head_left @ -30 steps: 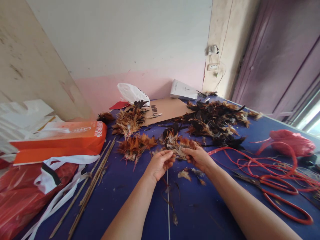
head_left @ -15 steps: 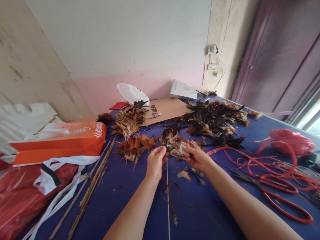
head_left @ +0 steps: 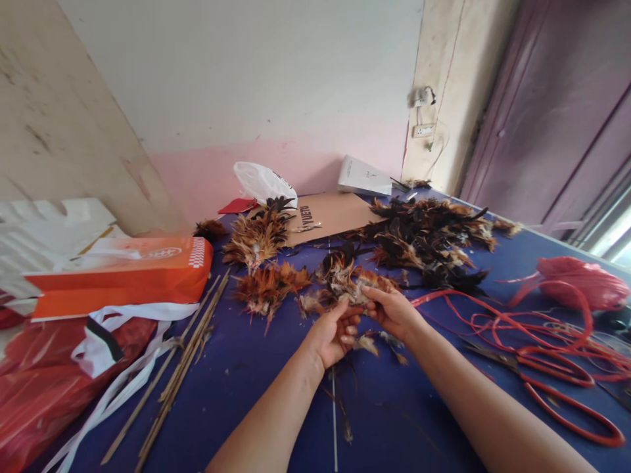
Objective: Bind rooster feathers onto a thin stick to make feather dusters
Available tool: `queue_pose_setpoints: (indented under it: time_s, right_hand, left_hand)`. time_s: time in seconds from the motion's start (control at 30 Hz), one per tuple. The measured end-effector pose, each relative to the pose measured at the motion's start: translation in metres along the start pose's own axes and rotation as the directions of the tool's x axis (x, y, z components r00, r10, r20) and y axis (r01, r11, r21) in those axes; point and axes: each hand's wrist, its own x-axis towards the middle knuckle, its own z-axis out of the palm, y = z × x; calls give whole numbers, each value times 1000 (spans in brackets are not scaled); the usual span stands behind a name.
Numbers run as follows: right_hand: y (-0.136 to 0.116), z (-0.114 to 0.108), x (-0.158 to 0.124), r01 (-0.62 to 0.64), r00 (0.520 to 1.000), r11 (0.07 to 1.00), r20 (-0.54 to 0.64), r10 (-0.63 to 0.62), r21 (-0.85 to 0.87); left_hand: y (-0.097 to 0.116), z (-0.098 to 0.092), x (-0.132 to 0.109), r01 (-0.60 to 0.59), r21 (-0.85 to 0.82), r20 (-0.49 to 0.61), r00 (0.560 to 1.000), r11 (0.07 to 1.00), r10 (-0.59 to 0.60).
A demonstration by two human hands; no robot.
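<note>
Both hands meet over a small clump of brown and white feathers [head_left: 348, 284] in the middle of the blue table [head_left: 236, 374]. My left hand [head_left: 331, 336] is turned palm up with its fingers curled, thumb against the clump's near edge. My right hand [head_left: 392, 310] pinches the same clump from the right. A few loose feathers [head_left: 367, 343] lie just below the hands. Two orange-brown feather bunches [head_left: 269, 288] lie to the left, and a large dark feather heap [head_left: 424, 240] lies behind on the right.
Thin wooden sticks [head_left: 185, 358] lie at the left. An orange box [head_left: 123, 276], red plastic [head_left: 44, 381] and white straps sit further left. Red-handled scissors [head_left: 557, 387] and red cord [head_left: 517, 325] lie at the right, with a red bag [head_left: 574, 284] beyond. Cardboard [head_left: 330, 213] lies at the back.
My left hand has pulled back toward me and rolled palm up under the feather clump. My right hand has stayed on the clump. The camera shifted slightly.
</note>
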Motion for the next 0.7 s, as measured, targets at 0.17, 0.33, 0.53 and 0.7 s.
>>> queue_pose_setpoints:
  time_s: [0.17, 0.33, 0.53, 0.7]
  right_hand:
    - [3, 3, -3, 70, 995, 979, 78, -56, -192]
    - [6, 1, -3, 118, 991, 920, 101, -86, -373]
    - [7, 0, -3, 153, 988, 876, 93, -124, -456]
    - [7, -1, -3, 135, 989, 873, 120, -88, -468]
  left_hand:
    - [4, -1, 0, -184, 80, -156, 968, 980, 195]
    - [3, 3, -3, -354, 443, -178, 866, 824, 468]
    - [3, 7, -7, -374, 585, -74, 859, 719, 507]
    - [1, 1, -2, -363, 596, -86, 858, 717, 506]
